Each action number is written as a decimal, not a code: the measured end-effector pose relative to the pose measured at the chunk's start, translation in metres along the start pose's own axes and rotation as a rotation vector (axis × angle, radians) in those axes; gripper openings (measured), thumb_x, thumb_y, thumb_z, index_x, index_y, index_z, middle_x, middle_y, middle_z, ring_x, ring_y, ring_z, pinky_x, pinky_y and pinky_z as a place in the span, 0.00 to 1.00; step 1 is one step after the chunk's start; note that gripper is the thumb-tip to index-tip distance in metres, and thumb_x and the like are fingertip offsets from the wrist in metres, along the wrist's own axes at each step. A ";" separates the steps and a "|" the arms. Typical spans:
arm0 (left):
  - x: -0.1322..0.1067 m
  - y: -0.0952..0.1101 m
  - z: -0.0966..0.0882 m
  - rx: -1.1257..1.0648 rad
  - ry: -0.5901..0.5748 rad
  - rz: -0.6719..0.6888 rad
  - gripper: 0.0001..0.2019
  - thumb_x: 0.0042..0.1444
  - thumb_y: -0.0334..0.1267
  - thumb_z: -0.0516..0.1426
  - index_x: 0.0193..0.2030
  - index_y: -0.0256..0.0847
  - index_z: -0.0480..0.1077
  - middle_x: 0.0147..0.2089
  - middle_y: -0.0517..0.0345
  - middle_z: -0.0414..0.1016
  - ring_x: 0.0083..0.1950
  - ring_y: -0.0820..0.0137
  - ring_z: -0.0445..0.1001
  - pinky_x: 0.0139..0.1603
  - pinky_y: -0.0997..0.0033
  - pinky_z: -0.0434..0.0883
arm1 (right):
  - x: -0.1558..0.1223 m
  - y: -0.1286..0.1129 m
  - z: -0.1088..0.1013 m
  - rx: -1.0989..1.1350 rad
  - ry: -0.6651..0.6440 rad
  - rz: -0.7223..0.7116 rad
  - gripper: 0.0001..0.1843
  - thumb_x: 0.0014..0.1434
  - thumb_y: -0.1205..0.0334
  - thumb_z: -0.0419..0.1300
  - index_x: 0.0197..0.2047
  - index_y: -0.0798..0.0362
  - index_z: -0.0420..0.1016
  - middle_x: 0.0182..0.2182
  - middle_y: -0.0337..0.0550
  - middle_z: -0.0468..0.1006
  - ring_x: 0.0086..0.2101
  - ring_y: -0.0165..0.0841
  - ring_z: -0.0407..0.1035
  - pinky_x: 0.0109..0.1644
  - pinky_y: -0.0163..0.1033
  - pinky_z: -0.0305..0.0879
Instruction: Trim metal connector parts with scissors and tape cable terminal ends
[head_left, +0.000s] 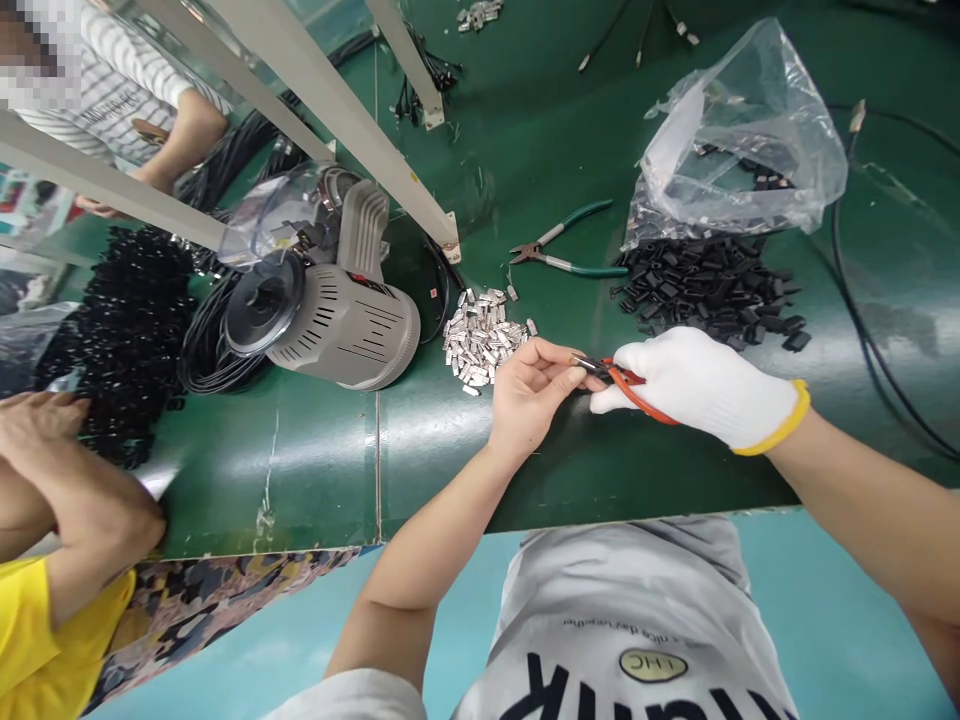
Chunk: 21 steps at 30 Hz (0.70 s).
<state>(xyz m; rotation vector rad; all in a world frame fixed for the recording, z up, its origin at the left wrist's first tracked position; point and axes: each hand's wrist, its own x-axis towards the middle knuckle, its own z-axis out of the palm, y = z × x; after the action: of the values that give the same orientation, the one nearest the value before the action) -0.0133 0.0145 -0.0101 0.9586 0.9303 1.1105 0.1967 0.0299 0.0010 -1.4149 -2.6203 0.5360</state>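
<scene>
We are having open green tabletop (442,450) between the grey machine (345,335) and our left hand (529,395), and another bare stretch beyond the green-handled pliers (574,266), between the slanting post (337,110) and the clear bag (750,210). Ahead of our hands, a gap is running between the silver heap (484,340) and the black heap (705,290), with the pliers lying across its far end.

Bright, white glare on table (330,450), wide-angle edge distort.; pixelated top-L corner
</scene>
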 end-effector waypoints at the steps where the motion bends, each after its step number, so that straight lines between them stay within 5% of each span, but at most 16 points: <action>1: 0.000 0.000 0.000 0.005 -0.003 0.005 0.15 0.52 0.41 0.72 0.36 0.38 0.71 0.40 0.55 0.80 0.33 0.69 0.83 0.41 0.65 0.80 | 0.000 0.000 -0.001 0.025 -0.004 0.022 0.33 0.64 0.28 0.49 0.24 0.49 0.63 0.16 0.36 0.62 0.21 0.31 0.56 0.28 0.39 0.44; 10: 0.002 0.001 -0.003 0.001 -0.039 -0.006 0.14 0.54 0.41 0.70 0.38 0.38 0.72 0.41 0.55 0.79 0.36 0.69 0.82 0.43 0.67 0.79 | -0.002 -0.002 -0.006 -0.046 0.126 0.004 0.27 0.62 0.35 0.57 0.25 0.49 0.63 0.20 0.39 0.68 0.25 0.34 0.62 0.34 0.39 0.51; 16: -0.002 0.002 0.000 0.015 -0.040 -0.030 0.14 0.53 0.42 0.71 0.38 0.38 0.73 0.35 0.58 0.77 0.30 0.75 0.76 0.34 0.73 0.76 | -0.003 -0.020 -0.022 0.300 0.192 0.069 0.17 0.62 0.45 0.62 0.33 0.50 0.70 0.29 0.40 0.77 0.31 0.34 0.68 0.35 0.37 0.57; 21: -0.005 0.006 0.003 0.074 -0.110 -0.037 0.13 0.57 0.44 0.68 0.38 0.37 0.72 0.35 0.57 0.77 0.31 0.72 0.78 0.37 0.70 0.77 | -0.006 -0.021 -0.026 0.533 0.102 0.185 0.15 0.59 0.46 0.65 0.35 0.49 0.73 0.30 0.37 0.78 0.30 0.33 0.69 0.34 0.38 0.61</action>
<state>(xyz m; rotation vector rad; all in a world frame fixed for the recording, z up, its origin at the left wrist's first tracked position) -0.0132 0.0097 -0.0033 1.0485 0.9008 0.9873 0.1902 0.0209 0.0336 -1.4506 -2.0548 1.0559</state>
